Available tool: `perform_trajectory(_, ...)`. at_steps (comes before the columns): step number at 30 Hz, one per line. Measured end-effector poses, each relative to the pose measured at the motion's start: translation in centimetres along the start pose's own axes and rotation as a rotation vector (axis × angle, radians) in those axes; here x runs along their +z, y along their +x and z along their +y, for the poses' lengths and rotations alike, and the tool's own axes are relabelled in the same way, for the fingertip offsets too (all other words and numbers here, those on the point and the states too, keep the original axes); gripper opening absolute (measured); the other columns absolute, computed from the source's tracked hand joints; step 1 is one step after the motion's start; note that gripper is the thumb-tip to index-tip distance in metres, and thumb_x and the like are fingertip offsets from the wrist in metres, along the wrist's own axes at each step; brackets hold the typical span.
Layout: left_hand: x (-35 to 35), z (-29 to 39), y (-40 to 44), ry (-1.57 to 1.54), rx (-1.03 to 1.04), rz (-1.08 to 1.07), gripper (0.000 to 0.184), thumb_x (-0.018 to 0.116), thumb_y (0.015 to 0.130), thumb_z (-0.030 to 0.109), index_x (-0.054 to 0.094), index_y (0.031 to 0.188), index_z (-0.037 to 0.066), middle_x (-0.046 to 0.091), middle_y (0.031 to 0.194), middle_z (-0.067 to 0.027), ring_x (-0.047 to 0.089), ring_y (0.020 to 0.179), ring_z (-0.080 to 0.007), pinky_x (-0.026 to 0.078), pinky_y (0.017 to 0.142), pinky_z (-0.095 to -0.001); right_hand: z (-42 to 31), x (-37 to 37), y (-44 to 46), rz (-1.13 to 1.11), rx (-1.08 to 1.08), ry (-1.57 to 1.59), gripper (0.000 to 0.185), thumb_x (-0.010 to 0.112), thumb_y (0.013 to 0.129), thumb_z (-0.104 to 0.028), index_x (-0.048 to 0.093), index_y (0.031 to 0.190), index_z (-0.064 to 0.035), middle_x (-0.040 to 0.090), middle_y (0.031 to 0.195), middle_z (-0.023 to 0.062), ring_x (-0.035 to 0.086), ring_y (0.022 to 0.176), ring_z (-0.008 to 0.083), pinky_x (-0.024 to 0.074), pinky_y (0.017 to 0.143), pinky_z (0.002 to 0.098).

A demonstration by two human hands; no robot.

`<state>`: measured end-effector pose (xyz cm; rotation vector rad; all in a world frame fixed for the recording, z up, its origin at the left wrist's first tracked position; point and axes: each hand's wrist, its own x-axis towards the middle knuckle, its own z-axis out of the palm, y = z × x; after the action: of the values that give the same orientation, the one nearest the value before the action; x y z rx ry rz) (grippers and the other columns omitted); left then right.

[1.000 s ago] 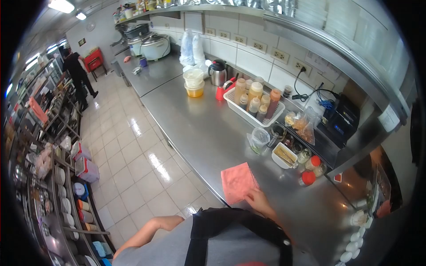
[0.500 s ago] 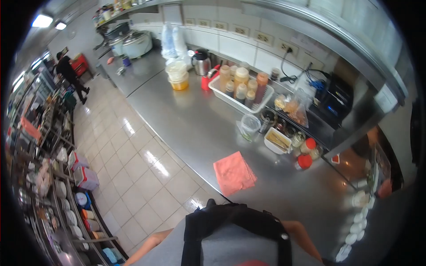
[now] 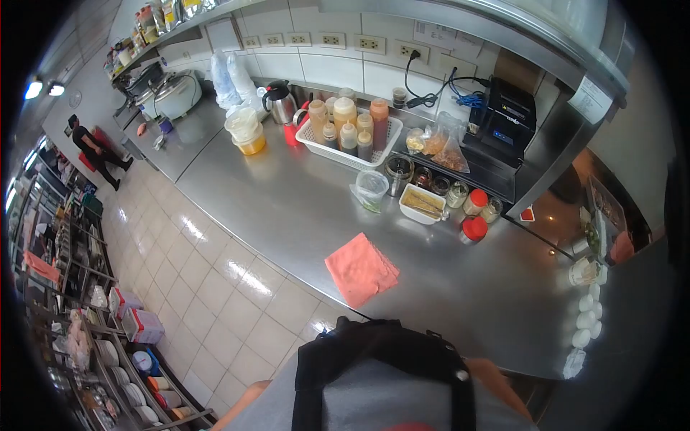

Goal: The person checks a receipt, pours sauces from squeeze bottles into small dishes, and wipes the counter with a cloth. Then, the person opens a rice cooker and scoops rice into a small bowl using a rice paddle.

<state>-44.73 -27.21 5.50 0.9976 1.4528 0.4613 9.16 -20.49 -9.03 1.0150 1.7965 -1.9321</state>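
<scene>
Neither of my hands shows; only parts of my arms appear at the bottom, on both sides of the black straps. A folded pink cloth lies flat on the steel counter, close to its front edge, with nothing touching it from above. Beyond the cloth stand a clear plastic cup in a bag, a white tub with brownish contents and a jar with a red lid. Farther back, a white basket holds several squeeze bottles.
A steel thermos, stacked tubs and a rice cooker stand along the counter. A black printer is at the right. Steel shelving overhangs the counter. Another person is on the tiled floor at the far left.
My right hand has let go of the pink cloth and left the view. The camera has turned, so the counter items appear farther left. The distant person has changed stance.
</scene>
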Motion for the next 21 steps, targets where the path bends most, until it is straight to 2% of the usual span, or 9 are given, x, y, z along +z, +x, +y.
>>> perform_trajectory(5,0.3,0.4,0.6,0.012,0.003,0.032,0.031,0.060,0.088,0.029,0.062,0.088,-0.002,0.064,0.086,-0.0143,0.061,0.082,-0.0223,0.046,0.073,-0.0375,-2.1,-0.2,-0.4,0.040,0.105,0.021,0.054,0.070,0.082,-0.014,0.052,0.131,0.0001,0.063,0.124,0.0142,0.056,0.114,0.0204,0.0445,0.096,0.0352)
perform_trajectory(21,1.1,1.0,4.8,0.041,0.021,0.086,0.032,0.057,0.091,0.030,0.059,0.081,-0.001,0.060,0.078,-0.0113,0.057,0.075,-0.0203,0.044,0.069,-0.0365,-4.4,-0.4,-0.8,0.084,0.138,0.019,0.051,0.067,0.081,-0.011,0.053,0.129,-0.0005,0.065,0.117,0.0110,0.059,0.102,0.0170,0.0480,0.089,0.0346)
